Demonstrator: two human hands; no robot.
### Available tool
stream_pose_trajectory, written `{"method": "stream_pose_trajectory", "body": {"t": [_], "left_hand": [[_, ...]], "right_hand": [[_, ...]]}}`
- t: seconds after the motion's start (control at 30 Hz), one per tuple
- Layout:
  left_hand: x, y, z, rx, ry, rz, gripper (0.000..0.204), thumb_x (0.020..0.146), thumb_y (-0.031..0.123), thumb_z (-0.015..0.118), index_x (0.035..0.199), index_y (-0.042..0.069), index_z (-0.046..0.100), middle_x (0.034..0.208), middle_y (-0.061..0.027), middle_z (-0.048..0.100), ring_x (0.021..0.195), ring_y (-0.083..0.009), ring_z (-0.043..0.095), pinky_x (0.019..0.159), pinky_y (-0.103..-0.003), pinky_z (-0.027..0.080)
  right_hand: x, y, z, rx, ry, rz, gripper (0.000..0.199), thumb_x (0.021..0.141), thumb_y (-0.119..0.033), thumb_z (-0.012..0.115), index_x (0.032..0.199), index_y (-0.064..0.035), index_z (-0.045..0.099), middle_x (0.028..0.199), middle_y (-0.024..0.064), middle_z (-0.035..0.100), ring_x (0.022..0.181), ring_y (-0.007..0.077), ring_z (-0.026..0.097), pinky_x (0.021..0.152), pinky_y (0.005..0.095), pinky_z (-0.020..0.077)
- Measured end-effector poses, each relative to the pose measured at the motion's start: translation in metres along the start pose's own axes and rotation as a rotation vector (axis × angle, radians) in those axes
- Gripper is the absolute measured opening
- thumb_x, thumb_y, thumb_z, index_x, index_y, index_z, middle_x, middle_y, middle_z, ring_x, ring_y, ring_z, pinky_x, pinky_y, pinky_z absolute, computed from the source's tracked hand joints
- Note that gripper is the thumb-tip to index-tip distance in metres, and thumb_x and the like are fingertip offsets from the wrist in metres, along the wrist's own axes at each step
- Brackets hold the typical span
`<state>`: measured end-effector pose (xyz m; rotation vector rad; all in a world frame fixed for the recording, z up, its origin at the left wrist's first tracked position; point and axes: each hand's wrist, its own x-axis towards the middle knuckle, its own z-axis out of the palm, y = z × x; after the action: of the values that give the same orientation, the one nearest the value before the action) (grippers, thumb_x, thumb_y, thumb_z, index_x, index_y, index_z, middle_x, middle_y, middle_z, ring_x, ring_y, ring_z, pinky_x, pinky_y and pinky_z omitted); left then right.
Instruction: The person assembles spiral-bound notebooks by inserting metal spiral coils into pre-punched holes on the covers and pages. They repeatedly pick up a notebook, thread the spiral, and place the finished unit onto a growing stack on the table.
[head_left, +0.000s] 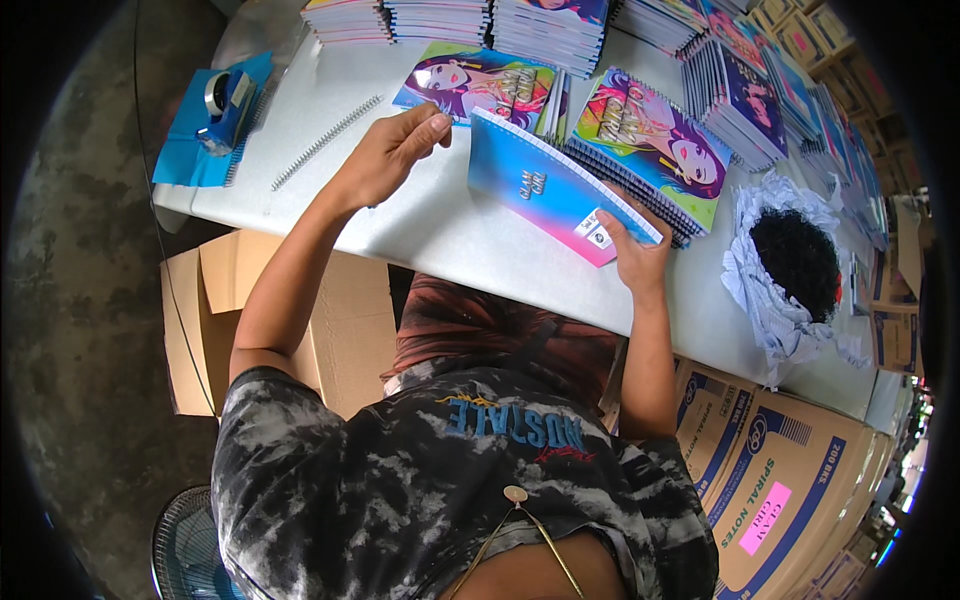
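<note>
My right hand grips the lower right corner of a blue-and-pink notebook, thumb on its cover. The notebook is tilted over the table's front part, its white toothed-looking edge facing up and away from me. Just left of its upper corner, my left hand is closed with the thumb pressed on the fingers; anything pinched there is too small to make out. A loose metal spiral coil lies on the table left of that hand. Behind the held notebook are a colourful illustrated notebook and a spiral notebook pile.
Stacks of spiral notebooks line the table's far side and right. A tape dispenser sits on blue covers at left. Crumpled paper holds a black tangled bundle. Cardboard boxes stand below the table.
</note>
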<state>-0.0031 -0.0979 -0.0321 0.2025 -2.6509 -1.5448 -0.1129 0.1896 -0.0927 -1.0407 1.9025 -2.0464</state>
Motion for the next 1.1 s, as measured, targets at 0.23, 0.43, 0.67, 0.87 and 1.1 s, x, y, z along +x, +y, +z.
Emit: {"method": "stream_pose_trajectory", "body": {"t": [0.23, 0.43, 0.67, 0.87, 1.1], "left_hand": [[0.012, -0.004, 0.009, 0.042, 0.11, 0.009, 0.051, 0.092, 0.048, 0.041, 0.08, -0.001, 0.053, 0.067, -0.0051, 0.048, 0.064, -0.0146, 0.042, 0.062, -0.029, 0.039], [0.02, 0.009, 0.001, -0.219, -0.046, -0.242, 0.049, 0.092, 0.048, 0.041, 0.068, 0.006, 0.048, 0.053, 0.0021, 0.037, 0.048, -0.0088, 0.031, 0.044, -0.023, 0.028], [0.036, 0.008, -0.017, -0.738, -0.284, -0.535, 0.044, 0.091, 0.047, 0.046, 0.062, 0.014, 0.042, 0.045, 0.0114, 0.031, 0.034, 0.0007, 0.022, 0.033, -0.016, 0.017], [0.038, 0.008, -0.017, -0.705, -0.283, -0.528, 0.043, 0.09, 0.046, 0.049, 0.062, 0.015, 0.042, 0.044, 0.0112, 0.032, 0.034, 0.0009, 0.024, 0.033, -0.015, 0.019], [0.032, 0.024, -0.013, -0.501, -0.266, -0.43, 0.039, 0.088, 0.044, 0.054, 0.066, 0.012, 0.049, 0.049, 0.0093, 0.037, 0.039, -0.0006, 0.031, 0.036, -0.016, 0.023]], "right_hand": [[0.001, -0.001, -0.002, -0.018, -0.042, 0.005, 0.027, 0.081, 0.002, 0.062, 0.108, 0.0029, 0.061, 0.102, 0.0092, 0.065, 0.086, 0.0076, 0.058, 0.077, 0.0208, 0.0466], [0.002, -0.005, -0.001, -0.022, -0.066, -0.046, 0.026, 0.08, 0.002, 0.062, 0.105, 0.0063, 0.061, 0.101, 0.0128, 0.065, 0.086, 0.0122, 0.06, 0.079, 0.0235, 0.0468], [0.005, -0.001, -0.001, -0.063, -0.125, -0.222, 0.024, 0.081, 0.004, 0.059, 0.104, 0.006, 0.062, 0.102, 0.0146, 0.065, 0.083, 0.0128, 0.062, 0.074, 0.0225, 0.0477], [0.002, -0.005, -0.002, -0.056, -0.074, -0.152, 0.025, 0.08, 0.003, 0.061, 0.104, 0.0053, 0.062, 0.097, 0.0126, 0.066, 0.078, 0.0102, 0.061, 0.072, 0.0212, 0.0473], [-0.001, -0.008, -0.007, -0.025, -0.073, -0.064, 0.025, 0.078, 0.001, 0.063, 0.104, 0.0051, 0.063, 0.094, 0.0106, 0.067, 0.077, 0.0095, 0.059, 0.071, 0.0206, 0.0464]]}}
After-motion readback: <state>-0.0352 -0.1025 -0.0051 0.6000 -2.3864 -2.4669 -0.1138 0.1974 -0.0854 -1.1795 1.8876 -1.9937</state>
